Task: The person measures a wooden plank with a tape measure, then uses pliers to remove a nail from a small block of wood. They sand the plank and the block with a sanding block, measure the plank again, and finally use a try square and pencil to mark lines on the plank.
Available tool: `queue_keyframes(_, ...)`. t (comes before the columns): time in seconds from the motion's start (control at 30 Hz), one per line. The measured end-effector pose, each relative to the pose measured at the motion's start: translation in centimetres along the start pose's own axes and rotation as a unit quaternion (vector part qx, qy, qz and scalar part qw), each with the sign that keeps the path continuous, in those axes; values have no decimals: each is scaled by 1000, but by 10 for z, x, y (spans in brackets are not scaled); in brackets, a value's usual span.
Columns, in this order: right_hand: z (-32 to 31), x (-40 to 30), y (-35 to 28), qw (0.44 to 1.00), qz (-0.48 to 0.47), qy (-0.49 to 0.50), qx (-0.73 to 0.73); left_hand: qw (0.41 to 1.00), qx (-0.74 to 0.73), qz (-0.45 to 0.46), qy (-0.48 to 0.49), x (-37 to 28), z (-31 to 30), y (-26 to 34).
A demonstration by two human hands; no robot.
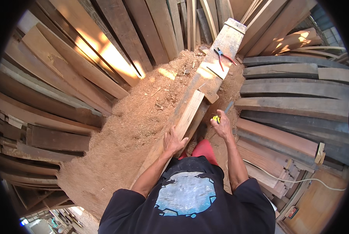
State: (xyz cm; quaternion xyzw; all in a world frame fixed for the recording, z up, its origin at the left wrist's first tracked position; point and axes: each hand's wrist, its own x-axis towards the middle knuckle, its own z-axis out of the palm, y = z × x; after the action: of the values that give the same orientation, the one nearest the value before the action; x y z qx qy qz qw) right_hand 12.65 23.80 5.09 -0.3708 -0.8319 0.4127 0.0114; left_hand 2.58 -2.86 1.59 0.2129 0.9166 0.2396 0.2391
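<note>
A pale squared wooden piece (189, 112) lies lengthwise along a long worn plank bench (174, 115) in front of me. My left hand (173, 142) grips across the near part of this piece, fingers on its left side and thumb towards the right. Off the bench's right side, my right hand (222, 126) is closed around a small yellow-and-black tool (216, 119), mostly covered by my fingers. A narrow grey blade-like part (228, 107) shows just past that hand; whether it belongs to the same tool is unclear. At the far end of the wooden piece sits a wooden stop block (210, 94).
Red-handled pliers (221, 57) and a thin dark strip (215, 73) lie farther along the bench. Wood shavings (124, 140) cover the floor. Boards lean at the left (75, 64) and beams are stacked at the right (294, 103). A pale cable (279, 178) crosses the lower right.
</note>
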Motion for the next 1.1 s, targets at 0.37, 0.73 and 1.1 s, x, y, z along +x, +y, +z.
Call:
queue_keyframes(0.37,-38,196,-1,983,-30,-1,-181,994,73,7,82,-7,10,6)
queue_keyframes(0.73,-29,353,26,958,-28,-32,-284,994,74,-52,62,-3,5,13)
queue_keyframes(1.1,-30,263,29,978,-110,-20,-176,992,71,-97,46,-7,1,18)
